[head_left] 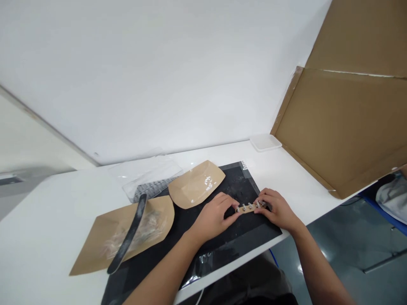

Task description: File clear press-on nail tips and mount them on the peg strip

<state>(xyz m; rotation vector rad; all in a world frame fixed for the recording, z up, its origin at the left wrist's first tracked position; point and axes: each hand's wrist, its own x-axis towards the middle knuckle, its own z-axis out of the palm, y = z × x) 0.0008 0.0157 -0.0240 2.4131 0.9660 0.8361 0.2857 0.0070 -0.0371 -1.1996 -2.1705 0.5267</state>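
Observation:
My left hand (219,214) is closed at the left end of a narrow tan strip (246,209), with thumb and fingertips on it. At the strip's right end, the fingers of my right hand (274,207) pinch around a small piece that they partly hide. Several small metal studs stand in a row along the strip, bearing little clear pieces that look like nail tips. Beneath both hands lies a black mat (235,241). Left of them, a dark curved nail file (129,237) rests across a brown paper tray (92,237) that holds clear plastic bits.
A second brown paper tray (187,186) holds a few small white pieces. Behind the trays lie clear plastic packets (152,178). A translucent lid or shallow dish (266,142) sits near the white wall. An open cardboard box (343,131) stands at the table's right edge.

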